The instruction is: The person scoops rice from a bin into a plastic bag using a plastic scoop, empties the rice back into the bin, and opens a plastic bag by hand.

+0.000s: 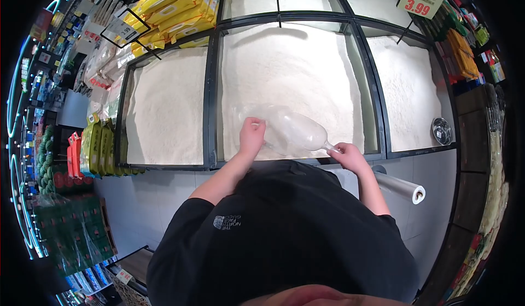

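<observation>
Low over the white powder (290, 68), two hands are at work. The left hand (252, 135) has its fingers closed in a pinch on a thin clear bag (249, 111). The right hand (350, 157) is closed around the thin handle of a clear scoop (306, 131). The scoop lies on a slant, with its round, wide end toward the left hand and next to the bag. You can see through both, so it is hard to tell if the tip of the scoop is inside the bag, or if it has powder in it.

Both things are above the near part of the middle bin (210, 98), which has a black edge. More white powder fills the left bin (123, 115) and the right bin (418, 153). A shiny metal bowl (442, 131) sits in the near right corner of the right bin. Behind that bin, a price card (420, 3) says 3.99.

Yellow bags (164, 11) are piled up past the left bin, and green packs (103, 147) stand beside it. Near the right arm, a roll of clear plastic (402, 187) sticks out. The person wears a black shirt (284, 235).
</observation>
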Tool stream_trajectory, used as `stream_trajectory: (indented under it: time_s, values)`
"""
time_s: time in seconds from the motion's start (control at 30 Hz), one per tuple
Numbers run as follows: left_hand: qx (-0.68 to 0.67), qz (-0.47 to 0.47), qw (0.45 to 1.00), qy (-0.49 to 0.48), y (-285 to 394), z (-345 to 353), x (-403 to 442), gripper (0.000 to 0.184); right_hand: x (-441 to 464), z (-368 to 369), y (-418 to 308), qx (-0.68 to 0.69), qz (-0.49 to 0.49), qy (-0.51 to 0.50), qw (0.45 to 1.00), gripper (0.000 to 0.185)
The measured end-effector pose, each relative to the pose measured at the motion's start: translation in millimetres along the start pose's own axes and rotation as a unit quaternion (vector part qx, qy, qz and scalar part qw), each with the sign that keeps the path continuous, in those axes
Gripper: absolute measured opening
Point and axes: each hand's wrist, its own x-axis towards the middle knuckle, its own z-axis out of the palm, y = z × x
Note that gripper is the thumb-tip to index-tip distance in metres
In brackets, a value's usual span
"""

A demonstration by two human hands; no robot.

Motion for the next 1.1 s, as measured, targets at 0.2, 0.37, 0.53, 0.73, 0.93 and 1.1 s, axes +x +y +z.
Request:
stream_trajectory:
  time_s: [0.2,0.37,0.53,0.73,0.93,1.1]
  values:
    - [-0.016,-0.027,0.999,-0.013,6.5,-10.1,12.1,0.029,9.7,0.4,64.5,-0.080,0.053,0.095,0.991,0.051]
    - [0.021,-0.051,0.998,-0.033,8.4,-15.3,22.1,0.034,70.3,18.9,70.2,-0.237,0.075,0.078,0.966,0.052]
    - [0.022,-0.062,0.997,-0.042,16.5,-16.6,19.2,0.037,149.9,48.4,58.4,-0.197,0.002,0.039,0.980,0.052]
    - [-0.001,-0.056,0.997,-0.046,20.0,-12.2,28.3,0.038,163.5,50.4,71.2,-0.173,-0.014,0.061,0.983,0.043]
    - [-0.029,-0.040,0.997,-0.056,20.5,-10.4,37.6,0.035,106.6,42.0,84.2,-0.095,-0.002,0.084,0.992,0.036]
    - [-0.013,-0.023,0.998,-0.065,19.9,-10.2,45.2,0.034,65.8,42.4,88.7,0.054,0.006,0.098,0.994,0.033]
